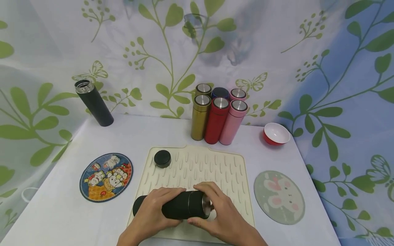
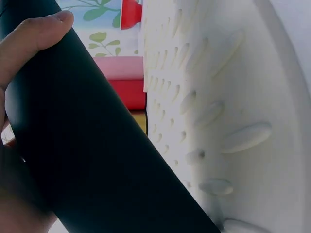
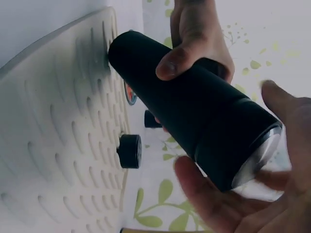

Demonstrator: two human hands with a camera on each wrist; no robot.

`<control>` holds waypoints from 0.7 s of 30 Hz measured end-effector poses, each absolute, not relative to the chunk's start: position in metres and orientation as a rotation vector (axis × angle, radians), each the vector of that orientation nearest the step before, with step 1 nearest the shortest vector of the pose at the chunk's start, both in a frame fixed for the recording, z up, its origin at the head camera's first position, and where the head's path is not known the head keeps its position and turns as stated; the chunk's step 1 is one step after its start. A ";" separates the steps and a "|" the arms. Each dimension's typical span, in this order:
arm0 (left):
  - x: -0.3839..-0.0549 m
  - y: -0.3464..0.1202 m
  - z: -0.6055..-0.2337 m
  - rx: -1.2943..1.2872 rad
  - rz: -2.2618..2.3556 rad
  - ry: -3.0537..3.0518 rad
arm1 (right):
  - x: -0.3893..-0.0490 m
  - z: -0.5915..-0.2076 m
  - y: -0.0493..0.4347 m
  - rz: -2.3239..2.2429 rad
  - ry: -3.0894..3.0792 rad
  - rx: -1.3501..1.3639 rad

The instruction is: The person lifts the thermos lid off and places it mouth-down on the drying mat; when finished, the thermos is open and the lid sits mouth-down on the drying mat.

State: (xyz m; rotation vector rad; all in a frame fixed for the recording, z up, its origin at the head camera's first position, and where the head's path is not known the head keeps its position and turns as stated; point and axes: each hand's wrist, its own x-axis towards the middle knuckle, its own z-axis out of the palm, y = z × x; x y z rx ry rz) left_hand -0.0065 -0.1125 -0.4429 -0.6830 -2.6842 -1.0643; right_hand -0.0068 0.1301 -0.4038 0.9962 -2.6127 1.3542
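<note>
My left hand (image 1: 155, 208) grips a black thermos bottle (image 1: 176, 206) around its body, holding it on its side above a cream ribbed mat (image 1: 197, 160). The bottle's lid, with a silvery metal end (image 3: 257, 158), points right. Around that lid my right hand (image 1: 220, 212) has its fingers and thumb spread; in the right wrist view a gap shows between part of the hand and the lid. On the mat's far left corner lies a loose black lid (image 1: 162, 159). The left wrist view shows the thumb (image 2: 41, 34) across the bottle's dark body.
A lidless black bottle (image 1: 93, 102) stands at the back left. Several closed bottles, among them a red bottle (image 1: 217, 121), stand together behind the mat. A colourful round mat (image 1: 106, 177) lies left, a green rabbit mat (image 1: 279, 198) right, and a red-and-white bowl (image 1: 276, 134) back right.
</note>
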 end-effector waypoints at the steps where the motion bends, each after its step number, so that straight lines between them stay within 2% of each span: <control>1: -0.006 -0.113 -0.443 -0.676 -1.050 -2.688 | -0.007 -0.403 0.130 1.402 -2.695 0.918; 5: -0.008 -0.112 -0.445 -0.689 -0.979 -2.668 | -0.010 -0.402 0.130 1.569 -2.962 0.651; 11: -0.010 -0.111 -0.446 -0.739 -0.906 -2.643 | -0.013 -0.398 0.132 1.845 -3.002 0.501; 14: -0.011 -0.110 -0.446 -0.744 -0.892 -2.644 | -0.013 -0.399 0.135 1.833 -2.982 0.546; 21: -0.012 -0.112 -0.447 -0.714 -0.895 -2.665 | -0.014 -0.402 0.140 1.571 -2.834 0.849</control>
